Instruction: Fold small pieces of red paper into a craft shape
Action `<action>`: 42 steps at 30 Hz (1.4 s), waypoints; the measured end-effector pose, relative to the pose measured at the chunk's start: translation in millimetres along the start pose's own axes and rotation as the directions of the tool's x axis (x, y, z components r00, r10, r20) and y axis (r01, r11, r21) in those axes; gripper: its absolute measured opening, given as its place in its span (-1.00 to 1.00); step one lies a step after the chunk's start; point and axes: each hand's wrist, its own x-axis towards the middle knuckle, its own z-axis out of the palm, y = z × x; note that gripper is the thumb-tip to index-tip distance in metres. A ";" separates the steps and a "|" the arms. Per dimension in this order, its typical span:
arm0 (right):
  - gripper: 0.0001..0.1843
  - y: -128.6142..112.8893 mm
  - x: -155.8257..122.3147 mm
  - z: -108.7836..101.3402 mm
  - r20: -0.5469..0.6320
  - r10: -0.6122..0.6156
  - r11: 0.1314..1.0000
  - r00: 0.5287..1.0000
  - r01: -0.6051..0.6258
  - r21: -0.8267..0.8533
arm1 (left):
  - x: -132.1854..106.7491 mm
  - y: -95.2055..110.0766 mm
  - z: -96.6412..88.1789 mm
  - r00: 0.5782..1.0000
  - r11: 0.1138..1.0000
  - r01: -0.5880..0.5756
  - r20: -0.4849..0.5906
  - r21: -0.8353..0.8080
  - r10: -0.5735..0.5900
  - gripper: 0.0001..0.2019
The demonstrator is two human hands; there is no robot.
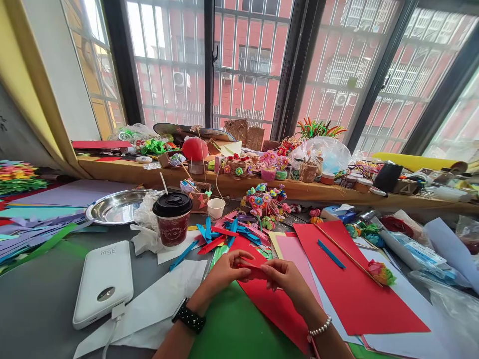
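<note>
My left hand (229, 268) and my right hand (281, 277) meet over the middle of the table, both closed on a small piece of red paper (256, 271). Thumbs and fingertips pinch it from either side. Beneath them lie a red sheet (277, 309) and a green sheet (239, 329). Just beyond my left hand is a pile of folded blue paper strips (232, 230) with some red ones among them. To the right, a larger red sheet (359, 289) carries a single blue strip (331, 254) and a stick with a paper flower (380, 272).
A white power bank (104, 284) with a cable lies left. Behind it stand a lidded dark red cup (172, 219), a metal tray (112, 207) and a paper cup (216, 208). Colourful craft flowers (265, 202) stand before the crowded window ledge (239, 185). Plastic packaging (419, 249) is at right.
</note>
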 end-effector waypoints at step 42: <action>-0.80 -0.6 -0.9 -0.1 0.009 -0.044 0.997 0.999 0.043 0.066 | -4.4 6.2 0.6 1.000 0.995 -0.009 -0.026 0.101 0.012 -0.77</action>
